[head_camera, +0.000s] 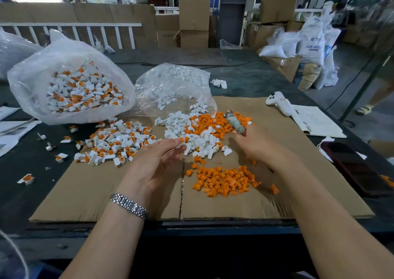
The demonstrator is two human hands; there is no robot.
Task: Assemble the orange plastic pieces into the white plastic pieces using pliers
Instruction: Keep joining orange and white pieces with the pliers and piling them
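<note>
With the left hand (158, 161) pinching a white piece with its orange piece (181, 142) at the fingertips, turn the insert squarely up — then bring over the pliers (234, 122) gripped in the right hand (259, 144) and squeeze gently, above the loose pile (200, 129).

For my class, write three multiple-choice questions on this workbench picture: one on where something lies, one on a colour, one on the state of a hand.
1. Where is the pile of loose orange pieces?
A. On the cardboard sheet
B. Inside a bag
C. On the floor

2. What colour are the inserts in the large bag of finished parts?
A. Blue
B. Orange
C. Green

3. What is the right hand doing?
A. Lying flat and empty
B. Gripping the pliers
C. Holding a phone

Answers: 1 A, the pile sits on bare cardboard; 2 B, orange shows among white; 3 B, its fingers curl round the handle.
</note>
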